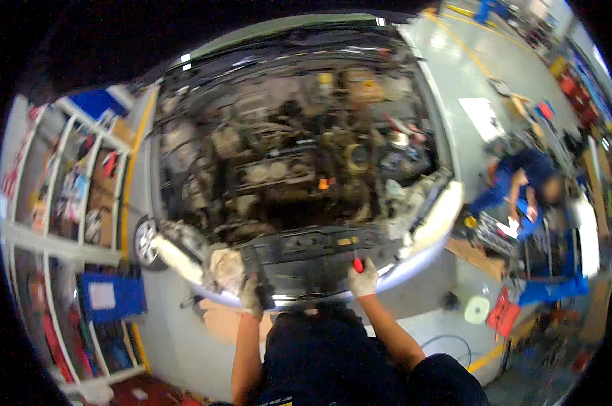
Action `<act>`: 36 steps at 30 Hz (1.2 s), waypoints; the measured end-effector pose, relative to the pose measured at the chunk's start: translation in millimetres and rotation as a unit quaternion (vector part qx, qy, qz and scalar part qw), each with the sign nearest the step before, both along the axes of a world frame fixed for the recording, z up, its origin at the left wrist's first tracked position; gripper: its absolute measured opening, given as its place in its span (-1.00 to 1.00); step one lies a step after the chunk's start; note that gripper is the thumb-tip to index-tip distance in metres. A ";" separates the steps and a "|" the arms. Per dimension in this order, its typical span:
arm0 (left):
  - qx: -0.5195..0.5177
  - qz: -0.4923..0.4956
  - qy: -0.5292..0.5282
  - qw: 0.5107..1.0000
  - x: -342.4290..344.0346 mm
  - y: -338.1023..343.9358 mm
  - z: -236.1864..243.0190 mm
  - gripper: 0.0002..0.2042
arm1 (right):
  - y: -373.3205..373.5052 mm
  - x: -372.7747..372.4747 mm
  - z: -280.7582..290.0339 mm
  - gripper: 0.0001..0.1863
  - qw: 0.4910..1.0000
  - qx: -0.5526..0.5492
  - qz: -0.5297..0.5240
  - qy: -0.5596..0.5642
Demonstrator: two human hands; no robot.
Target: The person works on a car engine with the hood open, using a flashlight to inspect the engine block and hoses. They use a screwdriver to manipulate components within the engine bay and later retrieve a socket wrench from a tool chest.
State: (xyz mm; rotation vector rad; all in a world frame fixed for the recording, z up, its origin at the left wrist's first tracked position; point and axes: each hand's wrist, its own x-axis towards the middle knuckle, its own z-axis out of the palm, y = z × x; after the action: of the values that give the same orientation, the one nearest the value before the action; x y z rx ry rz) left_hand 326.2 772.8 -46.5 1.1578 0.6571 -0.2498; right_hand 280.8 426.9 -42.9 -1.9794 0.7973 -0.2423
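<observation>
I stand at the front of a car with its bonnet raised, over the exposed engine bay (272, 172). My left hand (250, 296), in a pale glove, is at the left part of the black front panel (306, 252), just below a crumpled beige cloth (226, 269); its fingers are too blurred to tell what, if anything, they grip. My right hand (362, 283), also gloved, is closed on a red-handled tool (358, 264) by the panel's right part, near the bumper edge.
A co-worker (533, 176) in dark blue bends over parts at the right. A red case (506, 314), cardboard (475, 257) and a pale disc (476, 309) lie on the floor. White shelving (66, 183) and a blue panel (113, 298) line the left.
</observation>
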 end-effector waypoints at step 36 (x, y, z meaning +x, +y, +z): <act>0.045 0.093 0.042 0.994 -79.6 -30.6 54.8 -0.78 | -292.0 124.7 -42.9 -0.37 0.911 -0.214 -0.327 0.132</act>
State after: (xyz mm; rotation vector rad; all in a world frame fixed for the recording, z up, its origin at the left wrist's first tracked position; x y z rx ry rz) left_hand 246.6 742.2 8.3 1.1686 0.8528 -0.1113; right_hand 405.5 134.9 -85.7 -2.1034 1.7017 -0.5888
